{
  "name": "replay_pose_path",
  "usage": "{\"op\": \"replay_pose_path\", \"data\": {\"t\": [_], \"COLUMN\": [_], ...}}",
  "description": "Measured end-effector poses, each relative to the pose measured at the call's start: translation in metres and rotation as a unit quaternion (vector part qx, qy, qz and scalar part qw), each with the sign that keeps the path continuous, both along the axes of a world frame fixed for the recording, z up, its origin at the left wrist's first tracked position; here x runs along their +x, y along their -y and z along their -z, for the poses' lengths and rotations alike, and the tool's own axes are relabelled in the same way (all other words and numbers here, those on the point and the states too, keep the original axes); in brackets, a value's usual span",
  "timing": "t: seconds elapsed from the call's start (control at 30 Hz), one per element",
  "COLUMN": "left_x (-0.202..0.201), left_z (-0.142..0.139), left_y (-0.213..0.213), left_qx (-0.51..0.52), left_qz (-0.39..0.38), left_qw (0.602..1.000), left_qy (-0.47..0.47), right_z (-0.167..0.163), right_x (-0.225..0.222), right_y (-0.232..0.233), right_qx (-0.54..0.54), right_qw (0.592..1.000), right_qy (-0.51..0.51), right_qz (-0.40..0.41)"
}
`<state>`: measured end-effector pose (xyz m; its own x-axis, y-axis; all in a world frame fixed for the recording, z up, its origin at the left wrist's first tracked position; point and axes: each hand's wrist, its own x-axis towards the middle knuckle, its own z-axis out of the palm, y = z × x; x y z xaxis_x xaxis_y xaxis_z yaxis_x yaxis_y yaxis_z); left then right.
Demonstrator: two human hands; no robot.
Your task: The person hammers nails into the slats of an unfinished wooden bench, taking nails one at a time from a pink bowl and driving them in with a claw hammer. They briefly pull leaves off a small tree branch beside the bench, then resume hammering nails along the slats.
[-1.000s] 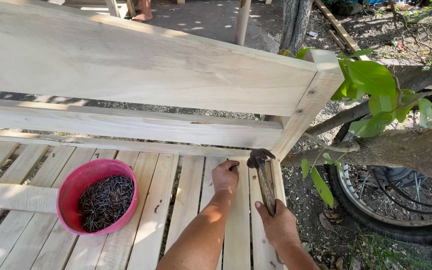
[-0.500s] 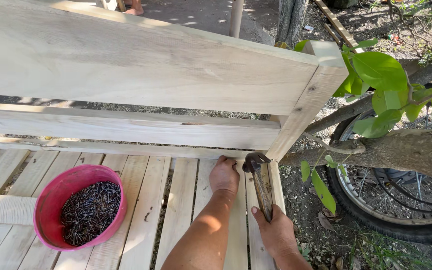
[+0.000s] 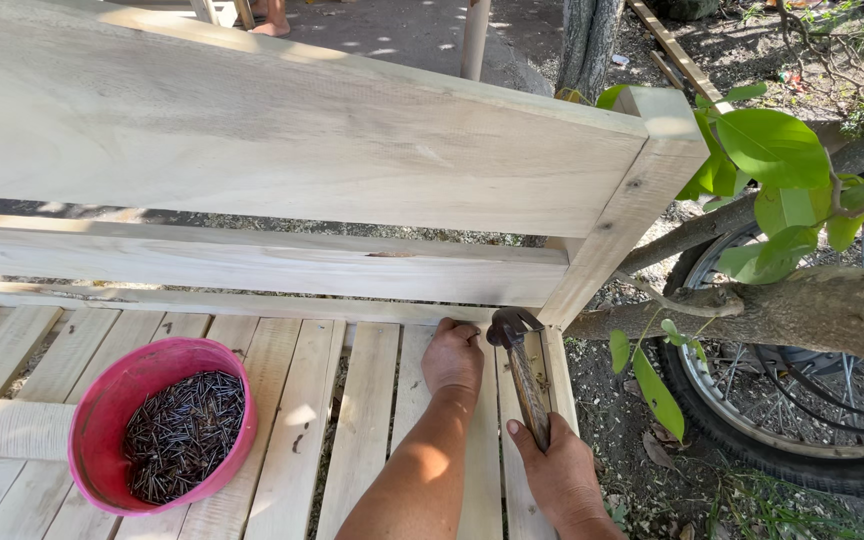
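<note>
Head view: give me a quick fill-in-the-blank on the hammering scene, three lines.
1. The right hand grips the handle of a ____.
2. The pink bowl on the seat slats is full of dark ____.
3. The left hand presses on a slat just ____ of the hammer head.

Missing words: hammer; nails; left

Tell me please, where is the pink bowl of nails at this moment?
In the head view, the pink bowl of nails sits low on the left, on the bench's seat slats, well left of the left hand.
</note>
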<state>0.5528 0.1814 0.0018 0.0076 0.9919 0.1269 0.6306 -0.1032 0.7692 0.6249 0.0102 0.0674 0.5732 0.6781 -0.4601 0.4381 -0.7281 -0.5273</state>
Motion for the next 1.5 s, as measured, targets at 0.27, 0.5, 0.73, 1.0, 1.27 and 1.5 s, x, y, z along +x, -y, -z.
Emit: {"op": "replay_pose_path", "data": {"t": [0.27, 0.5, 0.73, 1.0, 1.27, 1.5], "left_x": [0.001, 0.000, -0.004, -0.022, -0.021, -0.019], "left_z": [-0.004, -0.005, 0.000, 0.024, 0.038, 0.043], "left_y": [0.002, 0.002, 0.003, 0.024, 0.022, 0.020], "left_qx": [-0.025, -0.010, 0.007, 0.120, 0.182, 0.153], "left_qz": [0.006, 0.010, 0.021, 0.172, 0.180, 0.180], "left_qw": [0.999, 0.999, 1.000, 0.975, 0.964, 0.970], "left_qy": [-0.032, -0.030, 0.008, -0.070, -0.079, -0.057], "right_z": [-0.006, 0.001, 0.005, -0.007, 0.000, 0.011], "right_x": [-0.004, -0.001, -0.001, -0.009, 0.002, -0.006], "right_y": [-0.007, -0.011, -0.017, -0.011, -0.018, -0.011], "right_qx": [0.059, 0.072, 0.065, 0.080, 0.056, 0.135], "right_qw": [0.997, 0.995, 0.994, 0.995, 0.988, 0.988], "right_qy": [0.031, 0.053, 0.062, 0.037, 0.113, 0.071], "right_qz": [-0.024, -0.045, -0.063, -0.035, -0.091, -0.035]}}
